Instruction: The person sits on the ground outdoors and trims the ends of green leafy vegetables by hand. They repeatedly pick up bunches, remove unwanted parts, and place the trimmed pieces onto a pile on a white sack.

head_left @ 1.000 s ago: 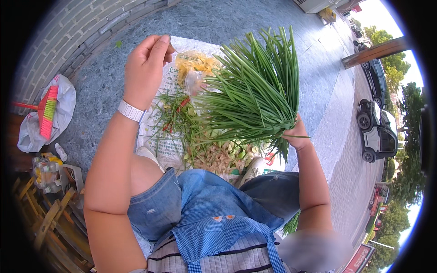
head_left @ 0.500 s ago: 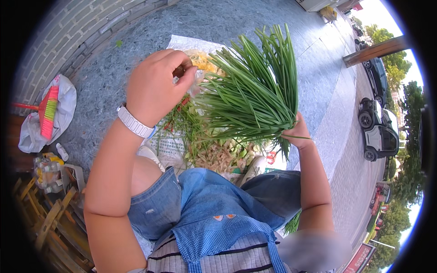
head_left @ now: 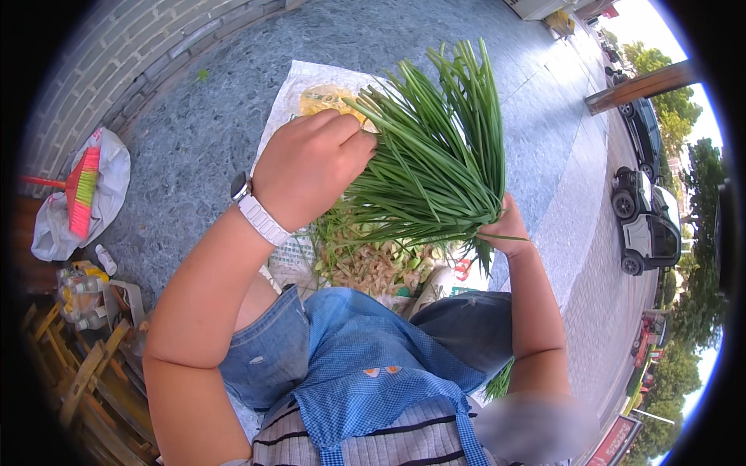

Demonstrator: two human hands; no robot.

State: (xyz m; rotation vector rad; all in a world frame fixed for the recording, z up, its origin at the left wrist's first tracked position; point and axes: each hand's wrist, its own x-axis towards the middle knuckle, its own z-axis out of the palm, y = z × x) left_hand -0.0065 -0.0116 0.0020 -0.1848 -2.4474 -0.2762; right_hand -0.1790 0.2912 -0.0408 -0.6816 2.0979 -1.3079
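Note:
A large bunch of long green garlic chives (head_left: 435, 155) fans out up and to the left from my right hand (head_left: 509, 229), which is closed around its base. My left hand (head_left: 315, 163), with a white-banded watch on the wrist, is at the left edge of the bunch. Its fingers are curled in against the leaves; the fingertips are hidden, so what they pinch is not visible. Below the bunch, a heap of trimmings (head_left: 373, 264), pale brown skins and green bits, lies on a white printed sack (head_left: 291, 85) between my feet.
Beyond my left hand a yellowish plastic bag (head_left: 322, 97) lies on the sack. A red and green broom (head_left: 81, 194) rests on a white bag at the left, above bagged bottles (head_left: 81, 291) and a wooden chair (head_left: 85, 373). More green leaves (head_left: 500, 380) show beside my right thigh.
My left hand has moved right and slightly down, from short of the bunch to its left edge. The yellowish bag shows more fully. My right hand and the garlic chives have barely moved.

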